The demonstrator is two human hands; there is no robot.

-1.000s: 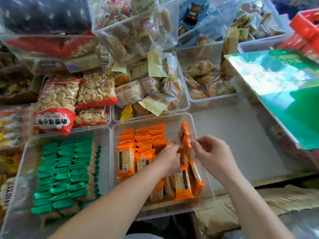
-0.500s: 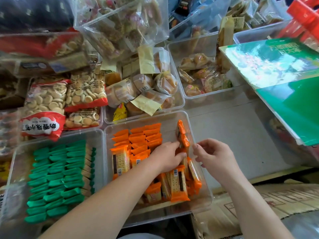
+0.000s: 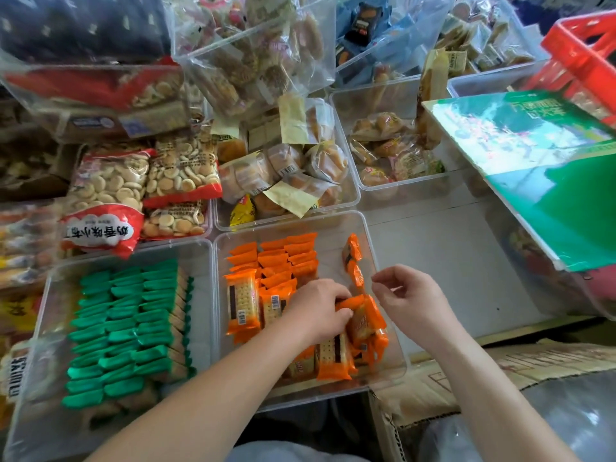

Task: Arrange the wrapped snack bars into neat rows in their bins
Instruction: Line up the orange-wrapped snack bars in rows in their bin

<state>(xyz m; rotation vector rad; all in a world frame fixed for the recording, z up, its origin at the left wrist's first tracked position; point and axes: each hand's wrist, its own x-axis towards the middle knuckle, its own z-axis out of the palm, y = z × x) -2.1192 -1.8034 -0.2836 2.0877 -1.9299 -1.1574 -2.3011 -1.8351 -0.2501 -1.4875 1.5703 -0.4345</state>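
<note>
Orange bars (image 3: 363, 321) under left hand (image 3: 316, 308) (fingers gripping).

Orange-wrapped cracker bars (image 3: 276, 261) in near-centre clear bin (image 3: 333, 258): far-left rows tidy and overlapped, near-right ones a loose tilted heap, two on edge by right wall. Green-wrapped bars (image 3: 126, 328) fill left bin (image 3: 200, 258) in neat overlapping rows.

Upside down to the camera, lettering on the white banner of a red-and-white bag of small round biscuits (image 3: 103, 231) reads 奶香味小 — a further character is unclear. Barcodes show on the orange cracker packets (image 3: 240, 303), digits too small to read; print on the green box (image 3: 533, 128) is blurred.
</note>
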